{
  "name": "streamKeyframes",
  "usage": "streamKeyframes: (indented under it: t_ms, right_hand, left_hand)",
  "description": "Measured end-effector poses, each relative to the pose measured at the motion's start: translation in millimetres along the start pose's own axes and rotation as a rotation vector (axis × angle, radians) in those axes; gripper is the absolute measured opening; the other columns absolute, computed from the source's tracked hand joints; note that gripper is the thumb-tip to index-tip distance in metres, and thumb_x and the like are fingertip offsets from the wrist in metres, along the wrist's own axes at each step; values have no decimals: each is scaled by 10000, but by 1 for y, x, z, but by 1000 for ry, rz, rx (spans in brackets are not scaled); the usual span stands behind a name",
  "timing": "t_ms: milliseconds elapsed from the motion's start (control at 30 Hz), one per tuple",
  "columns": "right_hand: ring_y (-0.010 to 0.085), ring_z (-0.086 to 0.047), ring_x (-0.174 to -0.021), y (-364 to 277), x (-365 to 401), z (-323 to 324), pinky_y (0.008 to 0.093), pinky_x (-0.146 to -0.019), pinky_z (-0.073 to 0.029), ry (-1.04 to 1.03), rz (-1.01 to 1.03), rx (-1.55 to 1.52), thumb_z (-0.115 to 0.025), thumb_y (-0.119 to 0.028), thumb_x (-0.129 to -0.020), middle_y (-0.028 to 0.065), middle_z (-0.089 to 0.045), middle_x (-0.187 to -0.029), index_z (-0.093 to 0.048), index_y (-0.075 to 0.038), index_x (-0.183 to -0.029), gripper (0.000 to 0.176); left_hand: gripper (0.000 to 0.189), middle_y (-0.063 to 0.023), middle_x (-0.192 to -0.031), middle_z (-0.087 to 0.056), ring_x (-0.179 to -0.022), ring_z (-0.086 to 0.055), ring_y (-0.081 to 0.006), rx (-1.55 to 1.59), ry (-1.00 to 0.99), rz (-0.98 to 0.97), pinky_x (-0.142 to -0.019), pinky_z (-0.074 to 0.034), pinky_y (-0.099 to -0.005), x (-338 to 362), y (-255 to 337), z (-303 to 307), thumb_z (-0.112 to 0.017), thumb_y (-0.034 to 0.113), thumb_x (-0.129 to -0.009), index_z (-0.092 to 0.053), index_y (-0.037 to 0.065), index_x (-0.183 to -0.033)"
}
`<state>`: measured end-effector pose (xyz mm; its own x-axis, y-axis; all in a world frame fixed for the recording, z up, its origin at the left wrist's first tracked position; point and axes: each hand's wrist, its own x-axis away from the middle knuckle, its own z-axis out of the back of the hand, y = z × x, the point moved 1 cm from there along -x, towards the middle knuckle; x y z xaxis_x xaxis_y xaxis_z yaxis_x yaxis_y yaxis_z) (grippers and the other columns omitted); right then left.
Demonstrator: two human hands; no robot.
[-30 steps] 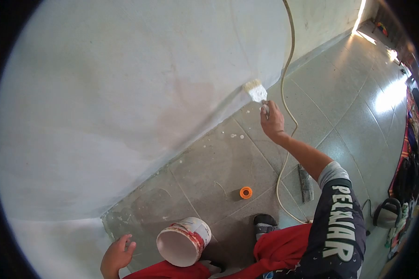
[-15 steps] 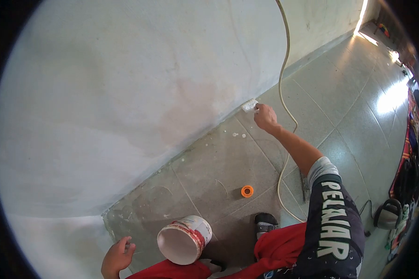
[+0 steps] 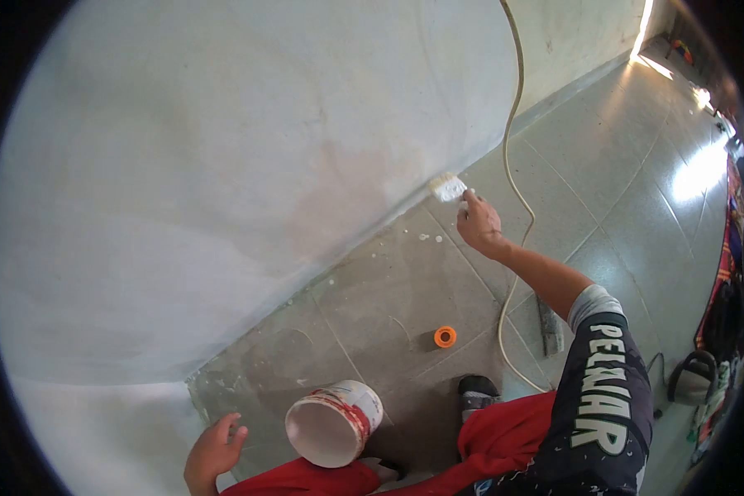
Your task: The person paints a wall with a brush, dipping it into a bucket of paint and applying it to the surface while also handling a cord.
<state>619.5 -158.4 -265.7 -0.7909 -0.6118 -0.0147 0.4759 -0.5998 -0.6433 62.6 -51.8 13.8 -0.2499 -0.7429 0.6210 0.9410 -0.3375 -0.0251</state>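
My right hand [image 3: 479, 225] is closed around the handle of a paintbrush [image 3: 449, 188], whose bristles are covered in white paint. The bristle tip meets the bottom of the wall [image 3: 248, 165], right by the floor line. At the lower left, my left hand [image 3: 216, 447] hangs in the air with its fingers apart and nothing in it. Beside that hand, a white paint bucket [image 3: 360, 405] with red markings is tilted, its mouth facing me; white coats the inside.
A small orange ring-shaped object [image 3: 445, 336] lies on the tiled floor [image 3: 405, 289] among white paint drips. A pale hose or cable [image 3: 518, 248] runs down past my right forearm. Behind it lies a flat grey bar [image 3: 550, 326]. A kettle-like object [image 3: 692, 378] and cloths sit at far right.
My right hand and the brush have shifted slightly right and down, with more of the bristles showing. The whole view has moved a little. My left hand stays by the bucket.
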Motion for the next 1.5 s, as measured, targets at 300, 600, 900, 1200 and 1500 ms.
streamKeyframes:
  t_ms: [300, 600, 900, 1200, 1500]
  right_hand:
    - [429, -635, -1064, -10, -19, -32, 496, -920, -502, -166, -78, 30, -544, -14, -786, 282, -670, -1051, -595, 2, -1169, 387]
    - [416, -619, -1066, -22, -3, 0, 469, -925, -490, 3, 14, -180, -568, -82, -851, 266, -648, -1108, -593, 5, -1212, 372]
    - [419, -631, -1061, -41, 38, 12, 467, -923, -498, -147, -64, -10, -558, -69, -826, 264, -667, -1082, -601, -9, -1200, 381]
    - [422, -649, -980, -75, 64, 36, 490, -875, -500, 219, 173, -226, -554, -101, -868, 251, -677, -997, -583, -14, -1211, 355]
    - [399, -667, -851, -69, 112, 66, 466, -771, -505, -142, 138, -138, -589, -122, -880, 243, -667, -890, -574, 5, -1213, 357]
  left_hand:
    - [472, -197, -1202, -666, -1100, -648, -359, 8, -29, 34, -936, -506, -414, 8, -4, 1, -555, 363, -979, -536, 66, -1345]
    - [458, -202, -1206, -662, -1111, -649, -335, 13, 17, 65, -931, -509, -410, 66, 21, -5, -570, 333, -980, -537, 64, -1350]
    - [474, -207, -1276, -626, -1151, -624, -343, 57, 128, -19, -957, -498, -414, 105, -15, -35, -574, 327, -975, -530, 44, -1353]
    - [461, -216, -1244, -624, -1132, -600, -412, 68, 194, -192, -950, -489, -456, 108, -9, -36, -585, 315, -962, -540, 49, -1336]
    - [461, -203, -1240, -619, -1118, -595, -404, 17, 219, -373, -956, -482, -446, 92, 16, -28, -608, 284, -954, -527, 72, -1355]
